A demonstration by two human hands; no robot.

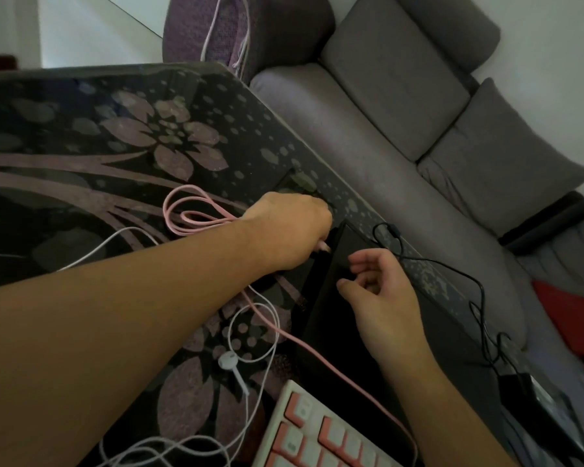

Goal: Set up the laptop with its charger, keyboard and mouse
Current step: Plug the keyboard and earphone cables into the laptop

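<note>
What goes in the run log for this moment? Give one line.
left hand: holds pink cable plug at laptop edge | right hand: relaxed over laptop | keyboard: beside laptop

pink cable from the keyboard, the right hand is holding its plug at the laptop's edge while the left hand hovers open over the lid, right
Not quite: the hands are swapped. In the head view the left hand pinches the plug of the pink cable at the laptop's edge, while the right hand hovers open over the lid.

No readable text, brand, no. or sign anywhere, pink-and-white keyboard (321, 433) keycaps below right hand fingers too blurred to read, black laptop (368, 332) under those fingers shows no logo or label.
</note>
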